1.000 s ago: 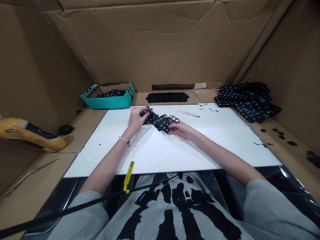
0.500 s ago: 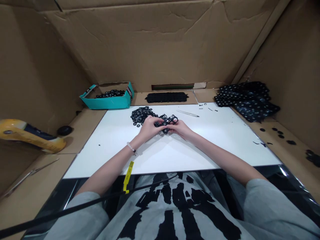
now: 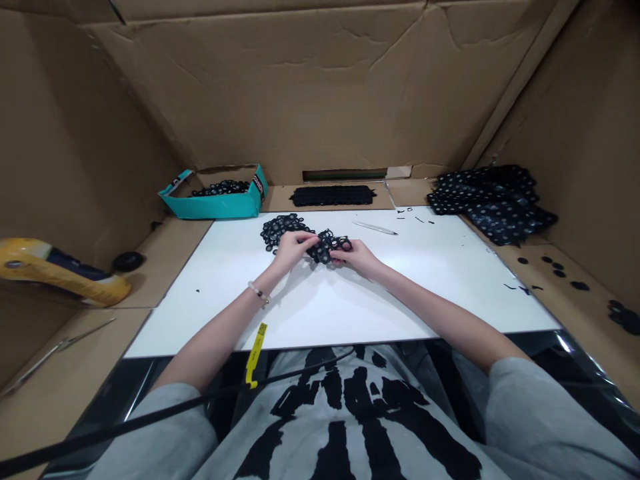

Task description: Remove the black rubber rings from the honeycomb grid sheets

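Observation:
A small piece of black sheet with round holes is held just above the white board, crumpled and dark. My right hand grips its right side between thumb and fingers. At its upper left edge, my left hand is closed in a pinch; whether a loose disc is also between those fingertips is too small to tell. Directly behind my left hand lies a heap of small black ring-like discs, partly covered by the fingers.
The white board bears a white pen-like tool and black scraps. Behind it are a teal box of discs and a black strip stack. Holed black sheets lie right; a yellow bottle and tweezers left.
My left hand has drawn slightly left and its thumb has left the middle of the sheet for the upper left edge. My right hand stays nearly in place, holding the sheet.

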Available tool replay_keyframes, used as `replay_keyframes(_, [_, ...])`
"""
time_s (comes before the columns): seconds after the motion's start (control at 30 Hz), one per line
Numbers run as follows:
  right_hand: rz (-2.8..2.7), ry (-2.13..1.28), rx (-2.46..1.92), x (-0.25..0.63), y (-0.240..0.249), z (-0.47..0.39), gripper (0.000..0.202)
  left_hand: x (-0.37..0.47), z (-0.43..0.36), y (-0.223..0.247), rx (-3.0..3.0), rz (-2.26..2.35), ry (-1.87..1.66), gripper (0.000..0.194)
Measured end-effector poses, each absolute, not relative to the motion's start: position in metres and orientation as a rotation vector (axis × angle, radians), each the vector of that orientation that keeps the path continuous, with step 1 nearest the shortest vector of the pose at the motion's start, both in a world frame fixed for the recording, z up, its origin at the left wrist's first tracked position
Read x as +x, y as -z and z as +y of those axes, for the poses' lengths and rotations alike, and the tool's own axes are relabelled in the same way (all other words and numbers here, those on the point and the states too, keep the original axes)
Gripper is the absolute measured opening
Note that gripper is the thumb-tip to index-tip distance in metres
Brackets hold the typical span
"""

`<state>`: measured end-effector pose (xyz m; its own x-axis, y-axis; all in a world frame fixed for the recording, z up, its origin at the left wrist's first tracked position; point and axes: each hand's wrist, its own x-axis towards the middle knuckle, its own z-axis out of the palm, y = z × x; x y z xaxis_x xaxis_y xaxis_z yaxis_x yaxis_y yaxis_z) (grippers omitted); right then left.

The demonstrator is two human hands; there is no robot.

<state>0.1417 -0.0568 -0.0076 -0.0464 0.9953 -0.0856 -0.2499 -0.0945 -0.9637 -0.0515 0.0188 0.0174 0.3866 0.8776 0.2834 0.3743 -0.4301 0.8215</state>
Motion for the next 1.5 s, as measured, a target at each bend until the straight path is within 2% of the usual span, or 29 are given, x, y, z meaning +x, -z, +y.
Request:
replay_keyframes(0.13, [-0.935,-1.427,-1.125,0.145,0.009,-0.055,0.030,-0.075,0.047,-0.019,1.916,1.337,-1.262,0.021])
replay_keyframes(0.27, [-0.910,-1.408,-1.150,0.147,0.010,-0.055,0.027,-0.094,0.063,-0.018,2.076,1.589,-1.236,0.010])
replay_keyframes(0.33, [-0.899,-1.403,-1.166,0.146,0.009,-0.056,0.030,-0.094,0.060,-0.018,2.161,1.643,-1.191,0.012])
replay_keyframes(0.43, [-0.834,-1.417,-1.141,0.143,0.007,-0.058,0.035,-0.082,0.045,-0.022,2.335,1.475,-1.120,0.021])
replay_keyframes(0.6, [-0.893,-1.482,-1.022,0.140,0.007,-0.058,0.032,-0.052,0.008,-0.026,2.470,1.031,-0.810,0.024])
replay_keyframes(0.83, [-1.052,-1.331,-1.011,0.141,0.013,-0.057,0.028,-0.041,-0.006,-0.019,2.311,1.005,-0.819,0.021])
replay_keyframes(1.03, [-1.027,-1.309,-1.074,0.139,0.019,-0.053,0.030,-0.039,0.003,-0.004,1.926,0.945,-0.780,0.024])
replay_keyframes(1.2, [-0.926,-1.313,-1.110,0.138,0.021,-0.050,0.031,-0.045,0.024,0.006,1.669,1.079,-1.012,0.022])
replay_keyframes(1.33, [-0.890,-1.351,-1.103,0.143,0.019,-0.051,0.033,-0.071,0.046,-0.011,1.880,1.412,-1.282,0.018])
replay_keyframes(1.5, [-0.868,-1.398,-1.109,0.146,0.015,-0.053,0.040,-0.083,0.041,-0.026,2.239,1.743,-1.143,0.015])
